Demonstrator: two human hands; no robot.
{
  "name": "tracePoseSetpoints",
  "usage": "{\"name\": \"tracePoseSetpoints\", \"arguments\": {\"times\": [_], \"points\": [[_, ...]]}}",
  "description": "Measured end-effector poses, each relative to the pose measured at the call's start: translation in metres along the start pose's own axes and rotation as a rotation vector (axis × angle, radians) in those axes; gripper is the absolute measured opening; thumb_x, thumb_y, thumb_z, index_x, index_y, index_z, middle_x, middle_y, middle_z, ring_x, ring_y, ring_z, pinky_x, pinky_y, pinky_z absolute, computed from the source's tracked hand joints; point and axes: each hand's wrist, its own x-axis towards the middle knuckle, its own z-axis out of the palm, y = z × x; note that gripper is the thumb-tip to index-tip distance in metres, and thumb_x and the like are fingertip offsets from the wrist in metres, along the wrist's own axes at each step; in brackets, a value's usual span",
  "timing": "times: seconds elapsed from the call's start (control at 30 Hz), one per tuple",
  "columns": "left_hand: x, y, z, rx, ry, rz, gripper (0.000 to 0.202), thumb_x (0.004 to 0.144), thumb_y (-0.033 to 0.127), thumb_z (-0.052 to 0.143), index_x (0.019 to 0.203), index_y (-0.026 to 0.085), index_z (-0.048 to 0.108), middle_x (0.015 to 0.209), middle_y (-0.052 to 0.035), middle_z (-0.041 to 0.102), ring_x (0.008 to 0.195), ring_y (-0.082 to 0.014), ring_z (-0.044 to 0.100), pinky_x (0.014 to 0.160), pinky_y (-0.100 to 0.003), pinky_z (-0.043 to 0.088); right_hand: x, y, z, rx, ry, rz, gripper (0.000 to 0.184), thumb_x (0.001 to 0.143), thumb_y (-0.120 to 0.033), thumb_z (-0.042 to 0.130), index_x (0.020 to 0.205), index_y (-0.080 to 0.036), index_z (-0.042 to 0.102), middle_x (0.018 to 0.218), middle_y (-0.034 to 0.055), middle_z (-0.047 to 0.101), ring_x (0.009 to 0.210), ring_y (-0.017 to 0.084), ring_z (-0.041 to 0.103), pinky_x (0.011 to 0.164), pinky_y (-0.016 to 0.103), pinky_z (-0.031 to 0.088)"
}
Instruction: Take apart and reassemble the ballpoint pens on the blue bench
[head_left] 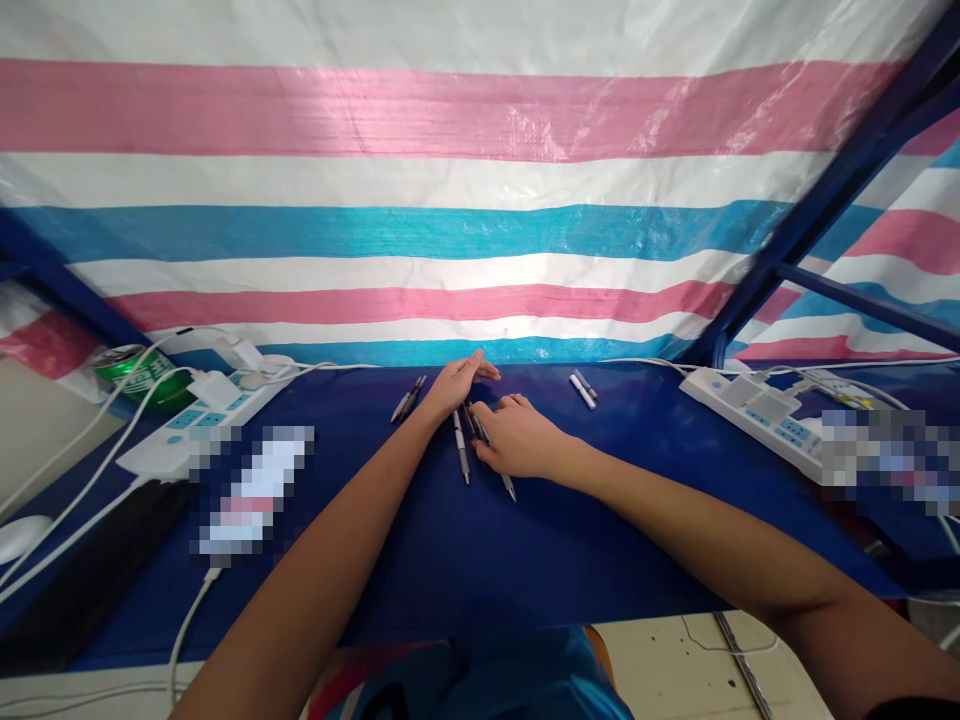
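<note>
My left hand (457,384) rests on its side on the blue tabletop, fingers stretched out, just beyond a grey-and-white pen (461,450). To its right, my right hand (521,437) has its thumb and fingers closed on a pen (509,487) whose pointed end sticks out below the palm. More dark pen barrels lie partly hidden between the two hands. A few dark pens (409,400) lie together left of my left wrist. Beyond my right hand are a white pen-like piece (582,391) and a greyer one beside it.
Power strips with plugs stand at the left (187,425) and right (757,415). A green can (142,375) is behind the left strip. A blurred phone (259,490) on a cable lies left of my forearm. Striped sheeting (480,230) closes off the back, between blue frame bars (795,210).
</note>
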Motion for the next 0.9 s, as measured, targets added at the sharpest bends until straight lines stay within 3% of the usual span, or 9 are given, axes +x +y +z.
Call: {"name": "tracePoseSetpoints", "arguments": {"times": [0.17,0.3,0.43,0.57,0.67,0.8,0.9], "points": [[-0.001,0.002,0.0,-0.005,0.005,0.007,0.07,0.099,0.077,0.043,0.092,0.017,0.078,0.101,-0.0151,0.081,0.099,-0.0292,0.076,0.098,-0.043,0.054,0.003,0.007,0.003,0.091,0.007,0.008,0.044,0.097,-0.037,0.061,0.135,-0.016,0.053,0.108,0.0156,0.074,0.11,0.036,0.065,0.099,0.046,0.041],[-0.004,0.007,0.0,-0.007,0.018,0.011,0.069,0.099,0.076,0.043,0.091,0.017,0.078,0.101,-0.0148,0.081,0.099,-0.0287,0.076,0.097,-0.042,0.055,0.01,0.016,0.007,0.254,0.047,0.022,0.035,0.099,-0.037,0.061,0.129,-0.019,0.057,0.09,0.0061,0.073,0.092,0.027,0.067,0.087,0.037,0.043],[-0.005,0.008,-0.004,-0.062,0.06,-0.006,0.069,0.097,0.077,0.046,0.095,0.016,0.077,0.104,-0.0136,0.081,0.101,-0.0288,0.075,0.096,-0.041,0.056,0.022,0.036,0.009,0.528,0.228,0.094,0.031,0.103,-0.036,0.052,0.13,-0.021,0.055,0.082,-0.0003,0.069,0.072,0.019,0.062,0.07,0.03,0.042],[-0.008,0.013,-0.007,-0.148,0.039,-0.033,0.069,0.099,0.076,0.045,0.111,0.016,0.076,0.101,-0.0136,0.081,0.101,-0.0288,0.076,0.097,-0.041,0.055,0.034,0.06,0.019,0.76,0.469,0.179,0.034,0.107,-0.046,0.042,0.124,-0.021,0.057,0.092,0.0036,0.072,0.081,0.02,0.066,0.076,0.03,0.05],[-0.013,0.018,-0.007,-0.093,-0.032,-0.028,0.063,0.097,0.071,0.054,0.121,0.018,0.076,0.093,-0.0104,0.082,0.1,-0.029,0.076,0.1,-0.042,0.054,0.039,0.076,0.031,0.818,0.586,0.192,0.04,0.108,-0.046,0.037,0.133,-0.02,0.054,0.112,0.0093,0.074,0.099,0.021,0.069,0.087,0.033,0.053],[-0.017,0.019,-0.008,0.054,-0.036,0.039,0.052,0.093,0.062,0.068,0.126,0.022,0.077,0.098,-0.0079,0.082,0.107,-0.0292,0.074,0.104,-0.043,0.051,0.044,0.092,0.046,0.794,0.628,0.23,0.047,0.108,-0.041,0.038,0.149,-0.019,0.047,0.127,0.0124,0.071,0.112,0.022,0.068,0.097,0.036,0.053],[-0.016,0.016,-0.009,0.007,0.034,0.058,0.048,0.09,0.057,0.074,0.122,0.022,0.077,0.104,-0.0092,0.081,0.107,-0.0275,0.074,0.103,-0.043,0.052,0.049,0.098,0.053,0.825,0.612,0.285,0.049,0.108,-0.039,0.039,0.152,-0.019,0.045,0.129,0.0133,0.071,0.117,0.022,0.068,0.1,0.038,0.054]]}}
